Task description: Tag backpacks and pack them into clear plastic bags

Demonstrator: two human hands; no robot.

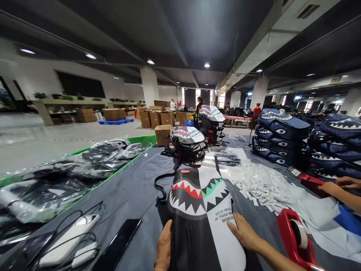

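Note:
A black and light grey backpack with a printed shark mouth, red on one side and green on the other, lies on the dark cloth-covered table in front of me. Against its left side presses my left hand, partly cut off by the frame's bottom edge. My right hand holds the opposite side, thumb on the light panel near the printed lettering. One black strap sticks out at the upper left. The fingers beneath the backpack are hidden.
Plastic-wrapped goods fill a green-edged bin at left, near a black phone and a white power bank. Stacked backpacks stand ahead, blue ones rightward. A red tape dispenser and another person's hands are right.

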